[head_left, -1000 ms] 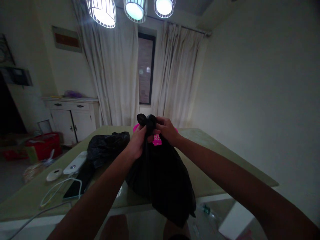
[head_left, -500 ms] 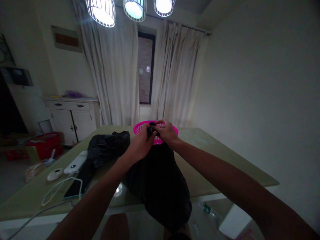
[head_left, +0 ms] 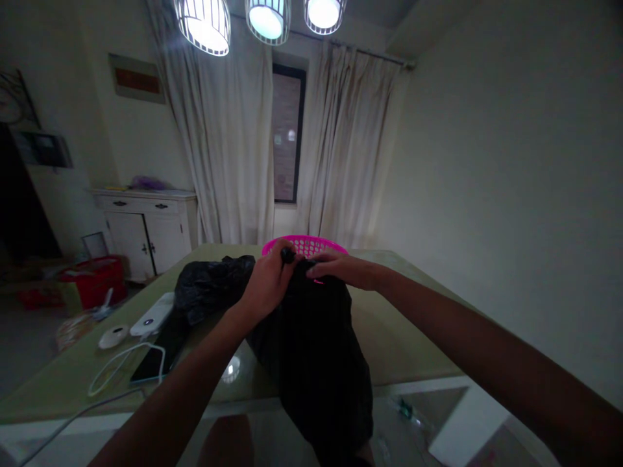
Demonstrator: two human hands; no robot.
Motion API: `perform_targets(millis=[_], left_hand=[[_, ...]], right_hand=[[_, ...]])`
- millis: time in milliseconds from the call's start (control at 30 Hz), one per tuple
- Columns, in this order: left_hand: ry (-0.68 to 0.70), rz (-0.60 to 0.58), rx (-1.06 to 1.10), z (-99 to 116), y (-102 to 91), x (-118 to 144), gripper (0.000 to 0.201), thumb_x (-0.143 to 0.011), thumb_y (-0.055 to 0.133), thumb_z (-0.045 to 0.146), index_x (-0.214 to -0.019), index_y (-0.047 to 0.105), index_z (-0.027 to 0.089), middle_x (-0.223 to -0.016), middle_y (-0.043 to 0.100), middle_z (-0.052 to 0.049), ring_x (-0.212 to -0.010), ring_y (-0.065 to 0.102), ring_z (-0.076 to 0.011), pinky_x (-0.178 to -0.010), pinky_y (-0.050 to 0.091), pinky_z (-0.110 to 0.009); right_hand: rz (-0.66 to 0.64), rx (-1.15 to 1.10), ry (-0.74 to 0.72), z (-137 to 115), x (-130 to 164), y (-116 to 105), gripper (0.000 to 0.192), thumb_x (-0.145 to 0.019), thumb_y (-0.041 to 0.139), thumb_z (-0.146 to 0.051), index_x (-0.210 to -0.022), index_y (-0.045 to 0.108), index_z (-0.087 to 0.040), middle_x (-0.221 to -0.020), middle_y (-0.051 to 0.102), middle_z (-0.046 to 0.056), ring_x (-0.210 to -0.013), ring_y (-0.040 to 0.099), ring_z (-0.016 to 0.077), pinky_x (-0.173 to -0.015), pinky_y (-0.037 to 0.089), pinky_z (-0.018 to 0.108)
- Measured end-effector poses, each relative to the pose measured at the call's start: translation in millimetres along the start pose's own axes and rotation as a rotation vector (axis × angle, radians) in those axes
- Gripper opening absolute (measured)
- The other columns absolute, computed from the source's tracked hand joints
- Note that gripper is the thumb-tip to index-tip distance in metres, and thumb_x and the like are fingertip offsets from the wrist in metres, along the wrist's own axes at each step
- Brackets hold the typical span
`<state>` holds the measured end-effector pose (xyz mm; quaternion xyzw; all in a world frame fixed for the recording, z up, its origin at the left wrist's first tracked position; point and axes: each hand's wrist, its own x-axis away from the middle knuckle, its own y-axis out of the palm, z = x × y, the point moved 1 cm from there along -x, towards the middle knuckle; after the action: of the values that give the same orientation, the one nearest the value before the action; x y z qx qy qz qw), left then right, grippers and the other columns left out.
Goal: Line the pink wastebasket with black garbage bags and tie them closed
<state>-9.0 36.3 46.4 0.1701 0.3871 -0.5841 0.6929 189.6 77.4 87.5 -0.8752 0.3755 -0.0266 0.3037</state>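
Dim room, two bare hands at the middle of the frame. Left hand (head_left: 267, 284) closed around the bunched black neck of a black plastic bag (head_left: 311, 350), fingers pinching a small knot-like nub at its top. Right hand (head_left: 335, 267) lies at 3 o'clock of the left, fingers stretched flat on the bag's top edge, touching it; whether it actually pinches the film, cannot tell.

The bag: thin glossy crinkled film, full and lumpy, sitting on the near edge of the table (head_left: 403, 337) and sagging over that edge toward 6 o'clock. One more black bag (head_left: 209, 288), crumpled and flattened, lies at 9 o'clock of the hands, just beside the first.

Pink basket (head_left: 304, 245), one, round, plastic lattice mesh, at 12 o'clock just behind the hands, partly hidden by them.

Table top smooth, pale green, glossy, with a lamp reflection near the left forearm.

At 9 o'clock on the table: one dark phone (head_left: 150, 366), flat slab; one white cable (head_left: 109, 373) looped beside it; one white oblong device (head_left: 153, 316); one small white round disc (head_left: 113, 337).

Overhead, three caged pendant lamps (head_left: 265, 19), striped shades. Two pale fabric curtains (head_left: 228, 143) flank one dark window. White cabinet (head_left: 146, 227) at far 9 o'clock, two doors, two drawers.
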Motion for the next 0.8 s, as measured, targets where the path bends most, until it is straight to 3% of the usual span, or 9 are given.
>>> perform_targets(millis=[100,200,267,367,433,500,600,700,800], left_hand=[[-0.124,-0.003,0.224,3.9,4.2,-2.7,0.031,-0.096,0.077,0.051,-0.09,0.064,0.023,-0.068,0.061,0.002,-0.063,0.055,-0.0177,-0.065,0.042,-0.028],[-0.341,-0.079,0.481,4.1,10.0,-1.3,0.05,-0.085,0.084,0.068,-0.086,0.066,0.021,-0.071,0.062,0.001,-0.062,0.053,-0.0144,-0.06,0.042,-0.026],[-0.442,-0.12,0.561,2.0,12.6,3.0,0.059,-0.076,0.089,0.074,-0.088,0.069,0.02,-0.072,0.062,0.002,-0.062,0.052,-0.0131,-0.057,0.042,-0.024],[-0.508,-0.15,0.545,-2.7,13.8,12.3,0.066,-0.071,0.09,0.08,-0.091,0.072,0.02,-0.073,0.064,0.001,-0.063,0.054,-0.0128,-0.055,0.041,-0.022],[-0.586,-0.129,0.543,-4.8,13.7,18.7,0.07,-0.07,0.087,0.084,-0.092,0.073,0.019,-0.076,0.068,-0.002,-0.064,0.057,-0.014,-0.054,0.041,-0.023],[-0.634,-0.09,0.557,-5.2,12.2,24.2,0.071,-0.069,0.087,0.085,-0.09,0.074,0.018,-0.078,0.071,-0.005,-0.064,0.06,-0.0163,-0.055,0.044,-0.025],[-0.527,-0.043,0.499,-8.1,1.3,32.7,0.066,-0.074,0.085,0.083,-0.084,0.071,0.02,-0.077,0.07,-0.004,-0.067,0.06,-0.0183,-0.061,0.049,-0.028],[-0.436,0.104,0.333,-29.2,-27.2,51.1,0.065,-0.078,0.08,0.085,-0.079,0.069,0.021,-0.074,0.067,-0.002,-0.07,0.057,-0.018,-0.065,0.048,-0.027],[-0.551,0.355,0.184,-66.8,-62.0,83.4,0.068,-0.071,0.08,0.089,-0.084,0.07,0.022,-0.07,0.065,0.0,-0.067,0.056,-0.019,-0.06,0.044,-0.028]], right_hand=[[-0.054,0.03,-0.036,-4.6,7.0,1.2,0.03,-0.079,0.081,-0.039,-0.1,0.077,-0.018,-0.09,0.073,0.002,-0.084,0.065,0.02,-0.077,0.049,0.03],[0.197,0.327,-0.151,-5.3,10.3,3.3,0.032,-0.082,0.086,-0.044,-0.093,0.071,-0.018,-0.085,0.069,0.002,-0.081,0.06,0.0196,-0.075,0.044,0.03],[0.33,0.488,-0.227,-7.0,14.1,7.0,0.035,-0.087,0.085,-0.046,-0.101,0.069,-0.019,-0.093,0.07,0.004,-0.084,0.062,0.0205,-0.078,0.044,0.032],[0.347,0.611,-0.355,-10.4,20.6,14.6,0.02,-0.109,0.06,-0.038,-0.112,0.068,-0.021,-0.11,0.073,0.008,-0.101,0.066,0.0226,-0.091,0.047,0.035],[0.318,0.694,-0.36,-10.7,23.6,19.3,0.029,-0.115,0.046,-0.034,-0.105,0.07,-0.021,-0.109,0.073,0.009,-0.102,0.066,0.023,-0.092,0.046,0.036],[0.335,0.731,-0.313,-9.5,26.6,23.2,0.032,-0.115,0.045,-0.035,-0.098,0.069,-0.022,-0.103,0.072,0.009,-0.096,0.066,0.0233,-0.088,0.046,0.036],[0.439,0.582,-0.313,-6.2,38.7,26.7,0.03,-0.114,0.048,-0.039,-0.097,0.066,-0.023,-0.1,0.071,0.008,-0.095,0.065,0.0232,-0.089,0.048,0.037],[0.533,0.316,-0.331,3.9,66.9,24.0,0.029,-0.113,0.05,-0.043,-0.098,0.067,-0.025,-0.099,0.071,0.006,-0.096,0.066,0.0225,-0.09,0.052,0.038],[0.602,0.157,-0.223,26.8,101.7,20.3,0.034,-0.109,0.058,-0.054,-0.095,0.071,-0.025,-0.093,0.07,0.005,-0.09,0.066,0.022,-0.084,0.053,0.037]])
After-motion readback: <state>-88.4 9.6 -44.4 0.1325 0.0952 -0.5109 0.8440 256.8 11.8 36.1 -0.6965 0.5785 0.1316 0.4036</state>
